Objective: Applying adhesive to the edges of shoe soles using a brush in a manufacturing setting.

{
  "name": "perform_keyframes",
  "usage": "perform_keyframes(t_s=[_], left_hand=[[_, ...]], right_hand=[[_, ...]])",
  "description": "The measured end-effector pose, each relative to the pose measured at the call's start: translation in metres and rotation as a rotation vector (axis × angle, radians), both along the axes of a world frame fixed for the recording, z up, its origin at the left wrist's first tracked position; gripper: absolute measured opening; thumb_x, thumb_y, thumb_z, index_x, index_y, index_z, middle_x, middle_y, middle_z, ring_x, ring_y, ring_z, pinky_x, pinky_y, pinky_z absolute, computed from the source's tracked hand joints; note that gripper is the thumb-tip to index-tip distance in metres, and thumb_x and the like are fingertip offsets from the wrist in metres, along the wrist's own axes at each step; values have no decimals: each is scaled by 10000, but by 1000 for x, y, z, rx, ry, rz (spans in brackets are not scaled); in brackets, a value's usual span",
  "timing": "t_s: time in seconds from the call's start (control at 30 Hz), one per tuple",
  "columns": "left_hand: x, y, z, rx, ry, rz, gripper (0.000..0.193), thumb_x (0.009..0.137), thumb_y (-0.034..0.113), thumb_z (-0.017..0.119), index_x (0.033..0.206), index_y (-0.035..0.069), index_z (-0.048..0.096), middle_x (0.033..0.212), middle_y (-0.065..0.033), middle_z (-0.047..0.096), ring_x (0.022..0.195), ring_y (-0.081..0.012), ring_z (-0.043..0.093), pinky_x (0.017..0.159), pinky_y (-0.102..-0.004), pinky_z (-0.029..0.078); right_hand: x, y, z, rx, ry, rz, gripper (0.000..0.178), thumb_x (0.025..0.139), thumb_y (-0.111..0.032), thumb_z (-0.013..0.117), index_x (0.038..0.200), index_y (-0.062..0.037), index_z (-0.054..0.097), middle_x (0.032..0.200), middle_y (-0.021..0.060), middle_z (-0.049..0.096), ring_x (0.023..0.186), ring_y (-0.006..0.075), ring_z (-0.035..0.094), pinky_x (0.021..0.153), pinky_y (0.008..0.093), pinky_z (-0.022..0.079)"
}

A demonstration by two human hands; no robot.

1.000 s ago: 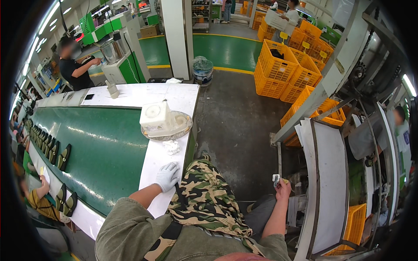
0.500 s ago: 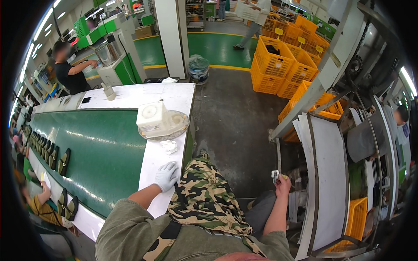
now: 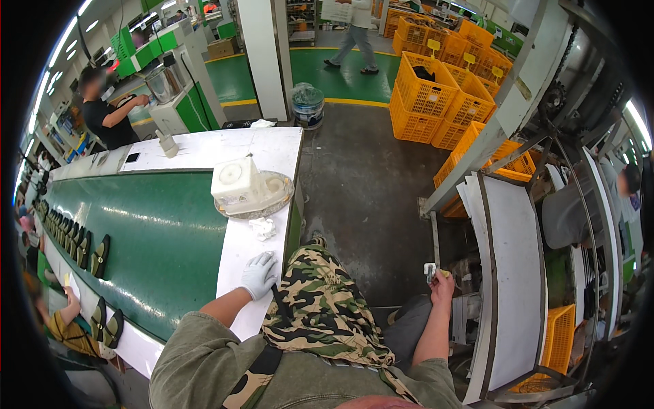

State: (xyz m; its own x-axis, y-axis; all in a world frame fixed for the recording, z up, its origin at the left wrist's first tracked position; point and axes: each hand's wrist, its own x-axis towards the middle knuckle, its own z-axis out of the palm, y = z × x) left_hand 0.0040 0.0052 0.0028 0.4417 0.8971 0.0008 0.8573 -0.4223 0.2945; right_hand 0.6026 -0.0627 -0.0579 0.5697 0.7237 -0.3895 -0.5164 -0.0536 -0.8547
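Note:
My left hand (image 3: pixel 259 275), in a white glove, lies on the white ledge (image 3: pixel 235 300) with its fingers stretched out and nothing in them. Held low at my right side, my bare right hand (image 3: pixel 442 290) closes around the handle of a small brush (image 3: pixel 430 270) with a white end. Just beyond my left hand is a crumpled white cloth or tissue (image 3: pixel 261 229). Farther along the ledge, a white box-shaped container (image 3: pixel 235 180) stands on a round, stained tray (image 3: pixel 278 200). Olive shoes (image 3: pixel 100 255) stand in a row at the left of the green conveyor belt (image 3: pixel 163 232).
Stacked orange crates (image 3: pixel 415 95) stand beyond a slanted metal post (image 3: pixel 497 116). A rack with a white panel (image 3: pixel 514 273) is close on my right. A lidded bucket (image 3: pixel 308 105) stands by the pillar (image 3: pixel 264 61). Co-workers are at the left and far back.
The person walking at the back has moved left, carrying a pale panel or box. The co-worker at the machine has shifted an arm. My hands stay nearly in place.

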Motion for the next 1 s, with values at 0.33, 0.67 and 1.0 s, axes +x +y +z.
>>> perform_keyframes(t_s=[0.33,0.67,1.0], left_hand=[[1,1,0,16,-13,-4,529,861,301,642,1324,66,541,1426,-184,481,1358,-365,419,1121,-466,322],[-1,1,-3,2,-1,4,546,867,307,648,1343,61,546,1472,-182,461,1393,-357,391,1142,-458,298],[-1,2,-5,3,-7,-1,549,861,307,653,1339,60,544,1471,-179,460,1392,-353,393,1142,-457,298]], right_hand=[[10,-3,-15,16,5,39,133,898,-148,731,940,-158,605,813,-16,645,695,131,612,607,307,521],[8,-3,-9,5,-4,35,141,893,-168,742,930,-154,607,797,-23,634,680,122,599,602,299,511],[9,-2,-12,2,0,34,151,889,-170,743,943,-165,603,811,-26,635,693,123,598,611,307,518]])
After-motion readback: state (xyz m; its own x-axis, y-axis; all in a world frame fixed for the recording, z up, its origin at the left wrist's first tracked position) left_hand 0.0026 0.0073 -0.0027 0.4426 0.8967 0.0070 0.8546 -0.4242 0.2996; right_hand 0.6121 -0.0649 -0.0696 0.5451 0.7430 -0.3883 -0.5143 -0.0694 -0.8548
